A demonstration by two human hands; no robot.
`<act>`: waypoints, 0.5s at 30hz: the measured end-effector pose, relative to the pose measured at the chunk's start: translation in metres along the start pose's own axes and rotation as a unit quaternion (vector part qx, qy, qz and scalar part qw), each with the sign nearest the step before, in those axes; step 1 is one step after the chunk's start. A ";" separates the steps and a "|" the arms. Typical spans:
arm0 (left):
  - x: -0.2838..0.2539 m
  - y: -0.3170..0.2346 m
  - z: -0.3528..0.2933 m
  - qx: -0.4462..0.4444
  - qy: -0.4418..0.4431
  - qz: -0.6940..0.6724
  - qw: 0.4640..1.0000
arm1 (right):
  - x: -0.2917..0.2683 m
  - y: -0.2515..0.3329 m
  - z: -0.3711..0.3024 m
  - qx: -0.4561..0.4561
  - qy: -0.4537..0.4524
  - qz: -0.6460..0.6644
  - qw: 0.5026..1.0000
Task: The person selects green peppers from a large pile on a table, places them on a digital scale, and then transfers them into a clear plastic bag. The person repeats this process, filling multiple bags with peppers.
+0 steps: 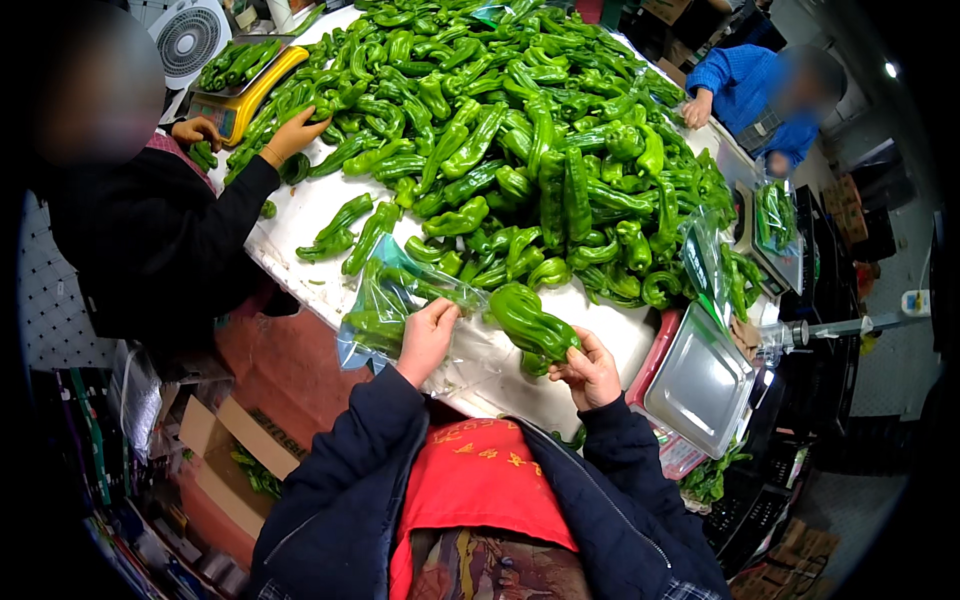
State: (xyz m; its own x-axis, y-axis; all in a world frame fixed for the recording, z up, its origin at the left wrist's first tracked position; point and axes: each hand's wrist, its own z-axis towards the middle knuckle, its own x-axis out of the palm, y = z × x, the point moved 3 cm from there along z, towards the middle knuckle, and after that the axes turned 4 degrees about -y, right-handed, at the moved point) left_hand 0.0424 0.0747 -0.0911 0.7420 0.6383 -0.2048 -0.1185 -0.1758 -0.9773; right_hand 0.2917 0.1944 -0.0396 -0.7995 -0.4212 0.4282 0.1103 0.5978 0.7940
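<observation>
My left hand (428, 342) is closed on the rim of a clear plastic bag (372, 305), with green peppers inside it. The bag lies on the table's near edge, its opening toward the right. In my right hand (588, 370) are long, wrinkled green peppers (530, 320), held just right of the bag's mouth; how many is hard to make out. Beyond both hands rises a large pile of green peppers (520, 130). A few loose peppers (340, 228) lie left of it, past the bag.
A scale with a metal pan (702, 380) stands close on my right. Co-workers stand at left and far right; the left one's gloved hand (292, 135) touches the pile near a yellow scale (238, 108). Another scale bears bagged peppers (775, 215). An open cardboard box (235, 470) sits below left.
</observation>
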 end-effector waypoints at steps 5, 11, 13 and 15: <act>0.000 0.002 0.000 -0.031 0.017 0.006 0.999 | -0.004 -0.019 -0.001 0.064 0.056 0.100 0.991; -0.002 -0.007 0.000 -0.049 0.015 -0.051 0.997 | 0.020 -0.009 -0.005 -0.011 0.066 0.035 0.997; -0.006 -0.009 -0.001 -0.127 0.072 -0.140 0.979 | 0.024 -0.007 -0.005 -0.043 0.044 -0.016 0.998; -0.010 -0.016 -0.005 -0.161 0.115 -0.234 0.952 | 0.030 -0.005 -0.005 -0.132 0.050 -0.122 0.983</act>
State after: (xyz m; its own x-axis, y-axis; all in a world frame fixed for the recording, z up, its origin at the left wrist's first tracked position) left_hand 0.0398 0.0671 -0.0734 0.7925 0.5293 0.3031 0.4422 -0.1564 -0.8832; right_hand 0.2698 0.1754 -0.0283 -0.7611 -0.6019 0.2416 0.0825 0.2797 0.9565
